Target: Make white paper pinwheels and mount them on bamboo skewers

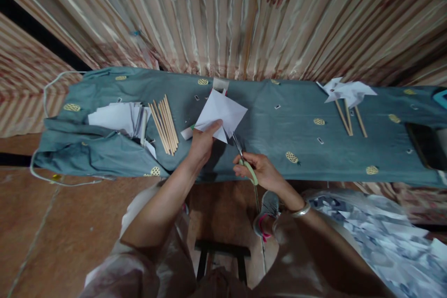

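Observation:
My left hand (203, 142) pinches a white paper square (223, 109) along its lower left side, with the thumb on top. Slits run in from the paper's lower corners. My right hand (256, 170) is closed around a pair of scissors (248, 167) with pale green handles. The metal blades reach up to the lower edge of the paper, close to a slit. Behind the paper, a small box (220, 84) is partly hidden. A whitish stick-like piece with a green part (187, 133) lies beside my left hand.
A stack of white paper (115, 118) and several wooden sticks (164, 125) lie on the left of the green cloth (289, 102). Paper pinwheels (349, 92) on sticks and a dark phone (424, 144) are to the right. A clear bag of paper pieces (380, 228) stands below right.

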`<action>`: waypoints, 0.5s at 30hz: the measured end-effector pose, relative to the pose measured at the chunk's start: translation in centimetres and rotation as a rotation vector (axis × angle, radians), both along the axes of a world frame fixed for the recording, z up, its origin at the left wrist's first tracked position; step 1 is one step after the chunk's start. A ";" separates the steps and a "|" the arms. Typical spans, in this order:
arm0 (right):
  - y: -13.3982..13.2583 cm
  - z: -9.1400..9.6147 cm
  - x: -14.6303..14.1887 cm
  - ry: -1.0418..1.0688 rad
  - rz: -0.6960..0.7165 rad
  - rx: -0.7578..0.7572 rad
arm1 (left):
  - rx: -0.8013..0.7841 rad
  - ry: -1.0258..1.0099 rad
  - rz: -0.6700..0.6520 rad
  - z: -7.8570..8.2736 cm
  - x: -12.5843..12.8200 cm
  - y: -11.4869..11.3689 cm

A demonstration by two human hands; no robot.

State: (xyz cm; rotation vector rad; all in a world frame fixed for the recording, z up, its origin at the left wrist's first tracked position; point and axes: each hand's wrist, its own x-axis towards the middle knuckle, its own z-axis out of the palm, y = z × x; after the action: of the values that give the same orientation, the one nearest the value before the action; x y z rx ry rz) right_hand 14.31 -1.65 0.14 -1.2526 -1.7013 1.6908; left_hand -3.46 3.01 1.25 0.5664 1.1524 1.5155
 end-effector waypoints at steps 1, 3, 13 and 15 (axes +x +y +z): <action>0.2 0.1 0.3 0.012 -0.024 0.004 | 0.015 0.026 0.008 0.1 -0.1 0.0; 0.9 0.4 1.0 0.043 -0.147 0.039 | 0.042 0.102 -0.004 0.2 -0.2 -0.1; 4.4 1.0 2.1 0.151 -0.608 0.142 | -0.039 0.381 -0.534 -1.0 1.4 -1.9; 4.5 1.2 1.9 0.157 -0.630 0.127 | -0.038 0.390 -0.573 -1.0 1.5 -2.0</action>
State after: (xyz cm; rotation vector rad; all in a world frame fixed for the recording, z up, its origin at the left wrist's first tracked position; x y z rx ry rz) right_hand 16.24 2.88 1.30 -1.3654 -1.1329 1.2424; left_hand -1.95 1.03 0.25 1.0944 1.1713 0.9093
